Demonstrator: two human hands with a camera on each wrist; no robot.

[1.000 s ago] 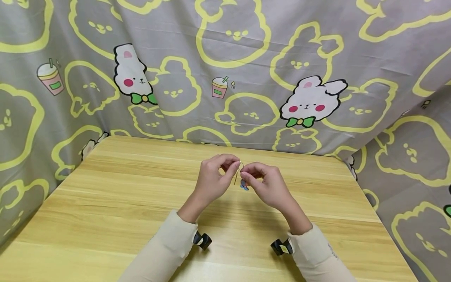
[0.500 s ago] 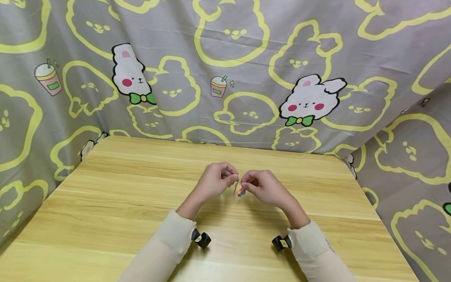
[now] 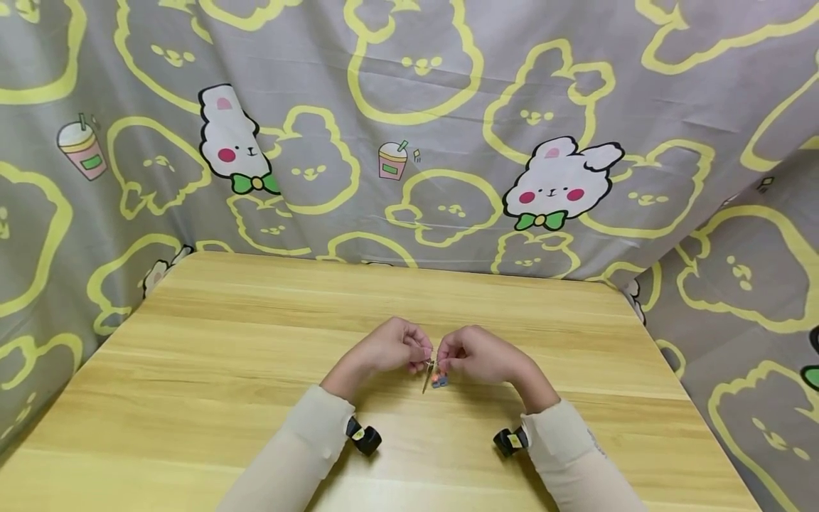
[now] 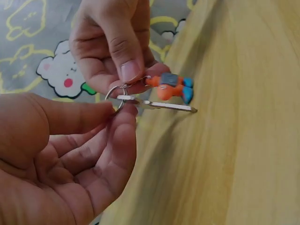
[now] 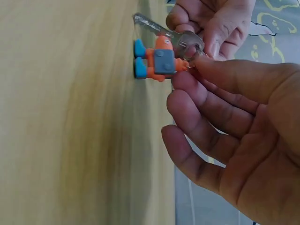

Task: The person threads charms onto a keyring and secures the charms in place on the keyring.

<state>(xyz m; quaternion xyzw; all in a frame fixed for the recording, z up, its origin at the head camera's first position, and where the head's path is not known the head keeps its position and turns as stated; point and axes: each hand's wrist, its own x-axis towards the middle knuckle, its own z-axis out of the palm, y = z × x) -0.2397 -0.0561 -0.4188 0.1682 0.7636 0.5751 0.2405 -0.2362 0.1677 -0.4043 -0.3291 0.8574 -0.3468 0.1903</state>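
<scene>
My two hands are close together, low over the middle of the wooden table (image 3: 211,370). My left hand (image 3: 384,348) pinches the little metal ring (image 4: 114,93) between thumb and fingers. My right hand (image 3: 480,354) pinches the same ring from the other side, so my fingertips almost touch. A silver key (image 4: 161,105) hangs on the ring and sticks out flat, with its tip down near the wood. A small orange toy man (image 5: 159,58) with blue feet and a grey middle hangs on the ring too, right beside the key. In the right wrist view his blue feet are at the table top, but I cannot tell if they touch it. My cream sleeves (image 3: 301,448) lie toward the near edge of the table. There is lots of bare wood to the left and right of my hands, and more between my hands and the far edge. A grey cloth (image 3: 448,107) with yellow bunny shapes and white bunnies hangs behind the far edge and wraps round both sides of the table, like a soft wall.
</scene>
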